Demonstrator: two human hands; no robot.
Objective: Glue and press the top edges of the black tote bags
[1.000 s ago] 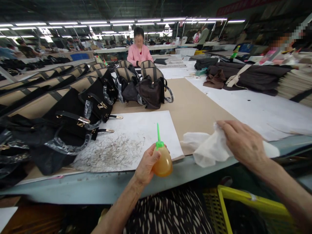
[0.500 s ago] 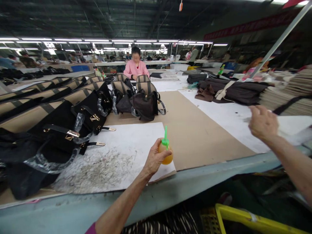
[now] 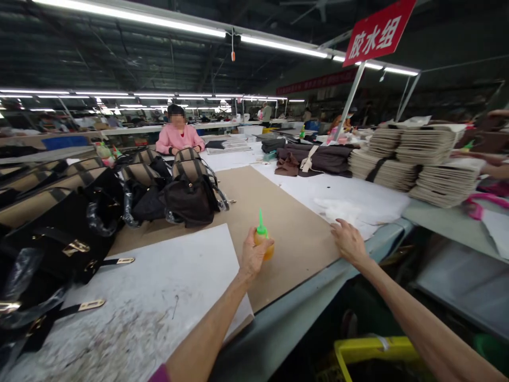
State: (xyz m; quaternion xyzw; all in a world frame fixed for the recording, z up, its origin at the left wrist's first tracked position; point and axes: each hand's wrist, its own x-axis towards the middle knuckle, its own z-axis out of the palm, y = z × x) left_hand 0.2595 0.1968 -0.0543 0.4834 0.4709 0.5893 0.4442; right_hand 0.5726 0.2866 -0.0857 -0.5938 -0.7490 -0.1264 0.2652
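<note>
My left hand (image 3: 253, 255) is wrapped around a small amber squeeze bottle (image 3: 263, 245) with a green nozzle, held upright over the brown cardboard sheet (image 3: 294, 228) on the table. My right hand (image 3: 348, 241) rests at the table's near edge, fingers spread and holding nothing. A white cloth (image 3: 345, 210) lies on the white surface just beyond it. A stained white paper sheet (image 3: 151, 297) lies to the left of the bottle.
Black and tan handbags (image 3: 75, 228) with wrapped handles crowd the left side. A person in a pink top (image 3: 177, 139) sits at the far end. Stacks of tan panels (image 3: 421, 159) and dark fabric (image 3: 318, 159) lie right. A yellow bin (image 3: 374, 353) sits below.
My right hand carried the white cloth to the right, let it go on the white surface and came back to the table edge. The view swung right and up.
</note>
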